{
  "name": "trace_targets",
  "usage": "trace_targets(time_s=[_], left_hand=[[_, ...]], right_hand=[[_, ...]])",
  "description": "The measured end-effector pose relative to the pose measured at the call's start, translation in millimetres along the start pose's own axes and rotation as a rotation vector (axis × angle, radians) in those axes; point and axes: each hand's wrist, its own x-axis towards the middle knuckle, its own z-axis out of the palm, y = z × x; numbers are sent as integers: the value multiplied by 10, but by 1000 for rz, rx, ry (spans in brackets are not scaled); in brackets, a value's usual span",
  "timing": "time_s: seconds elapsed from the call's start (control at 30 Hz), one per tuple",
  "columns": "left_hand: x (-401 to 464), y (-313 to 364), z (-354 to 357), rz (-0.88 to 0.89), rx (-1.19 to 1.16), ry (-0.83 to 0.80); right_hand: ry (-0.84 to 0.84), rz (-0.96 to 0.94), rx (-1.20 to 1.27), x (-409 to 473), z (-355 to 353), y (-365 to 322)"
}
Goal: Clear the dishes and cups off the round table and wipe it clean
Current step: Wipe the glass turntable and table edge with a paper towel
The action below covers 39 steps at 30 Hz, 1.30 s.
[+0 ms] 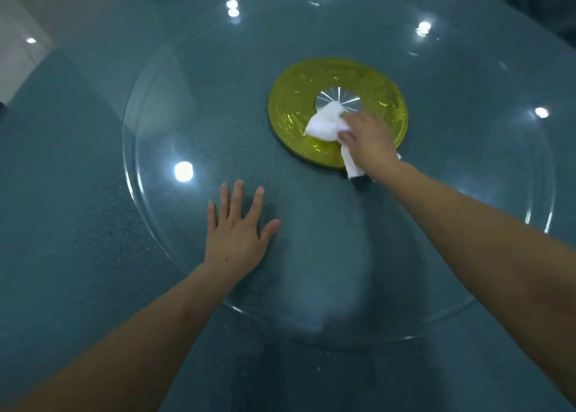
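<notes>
My right hand [369, 143] is curled over a white cloth [327, 121], thumb and fingers pinching it down against the glass. The cloth is bunched and crumpled ahead of my fingers, with a narrower tail trailing back under my palm toward my wrist, so its long axis runs roughly along the line of my forearm, pointing away from me and to the left. The tail ends in a dark edge just beside my wrist. It looks plain white, soft and wrinkled.

Under the cloth lies a yellow-green disc [290, 99] seen through the glass, and the cloth's far corner overlaps the silver hub [338, 96] at its centre. Both sit beneath a clear glass turntable [187, 99], which spreads out all around my hand and rests on the blue-grey bench [62, 193].

My left hand [238, 227] is nearer to me and to the left, well apart from the right one. It lies flat on the glass, fingers straight and spread, holding nothing.

Bright round reflections of ceiling lights [183, 171] dot the glass, one just beyond my left fingertips.
</notes>
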Motion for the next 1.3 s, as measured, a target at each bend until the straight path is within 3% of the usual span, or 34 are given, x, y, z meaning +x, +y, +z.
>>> trace_targets(time_s=[0.07,0.1,0.17,0.33,0.47,0.53,0.63,0.7,0.77,0.83,0.9,1.03,1.13,1.2,1.3], left_hand=[[6,-37,16,5,22,15],[14,-56,13,8,25,14],[52,-109,-7,18,43,-1],[195,-226,-174,17,151,21],[95,-61,-278,108,16,182],[22,53,-251,82,-27,88],[-23,92,-175,38,15,-34],[11,35,-174,58,68,-62],[58,-55,-189,69,104,-80],[106,-136,-222,66,104,-111],[192,-218,-301,66,117,-135],[377,-409,-480,92,204,-129],[415,-506,-502,86,226,-127],[428,-511,-505,72,231,-118],[456,-486,-541,56,220,-101]], right_hand=[[59,175,26,43,85,-142],[69,134,20,-81,126,-244],[36,-82,32,-618,154,-448],[-254,-562,217,-2383,-296,-706],[-278,-809,162,-2006,-343,-504],[-190,-670,99,-1323,-177,-286],[-64,-274,-1,-298,-93,12],[-2,9,10,77,-38,87],[42,129,38,119,51,-20],[49,22,48,-191,112,-195],[32,-202,99,-820,80,-395],[-214,-615,245,-2159,-227,-712],[-293,-860,200,-2104,-261,-588],[-234,-823,152,-1474,-143,-418],[-40,-376,80,-429,-17,-123]])
